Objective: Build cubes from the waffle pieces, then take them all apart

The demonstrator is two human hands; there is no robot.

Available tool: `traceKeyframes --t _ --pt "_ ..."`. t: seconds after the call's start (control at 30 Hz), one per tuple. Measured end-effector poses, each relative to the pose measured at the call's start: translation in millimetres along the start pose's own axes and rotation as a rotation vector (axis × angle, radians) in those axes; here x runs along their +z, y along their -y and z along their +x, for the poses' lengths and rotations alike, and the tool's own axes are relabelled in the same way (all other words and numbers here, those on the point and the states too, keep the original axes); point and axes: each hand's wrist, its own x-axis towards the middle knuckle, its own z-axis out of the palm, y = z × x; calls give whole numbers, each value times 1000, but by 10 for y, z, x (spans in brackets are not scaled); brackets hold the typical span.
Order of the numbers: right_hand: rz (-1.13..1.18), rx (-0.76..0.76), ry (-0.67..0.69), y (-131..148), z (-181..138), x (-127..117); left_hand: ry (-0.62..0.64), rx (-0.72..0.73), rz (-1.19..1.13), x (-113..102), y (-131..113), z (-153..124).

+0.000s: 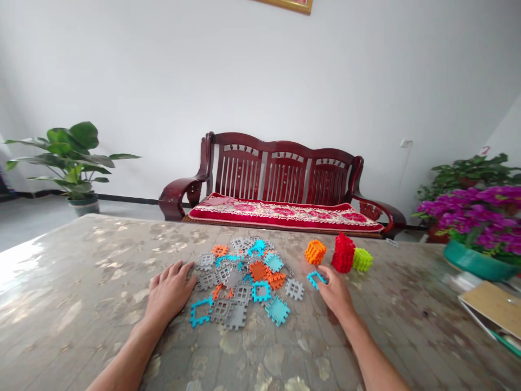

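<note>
On the patterned table [220, 353], the left hand [170, 290] lies flat left of heaped interlocking tiles [257, 270]; right of them, the right hand [334, 291] pinches a blue frame tile [311, 281], orange, red and lime stacks [343, 254] just beyond.

Bare to the lower edge of my remote view, the person's left forearm [129, 346] and right forearm [366, 342] taper smoothly to narrow wrists [151, 320]. The left hand [169, 290] and right hand [335, 294], bare too, have slender fingers [175, 267]; their nails are too small for me to make out.
</note>
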Motion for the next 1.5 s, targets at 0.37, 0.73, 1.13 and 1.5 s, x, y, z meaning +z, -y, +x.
traceKeyframes --t 0.37,0.73,1.13,1.5 --pt "-259 -61 -4 25 -11 4 -10 17 7 39 30 11" --pt "-295 76 -56 82 94 21 7 15 -3 32 36 27" --pt "-306 99 -65 140 177 84 -14 12 -9 25 26 13" --pt "-321 114 -59 178 305 198 -10 12 4 40 28 16"
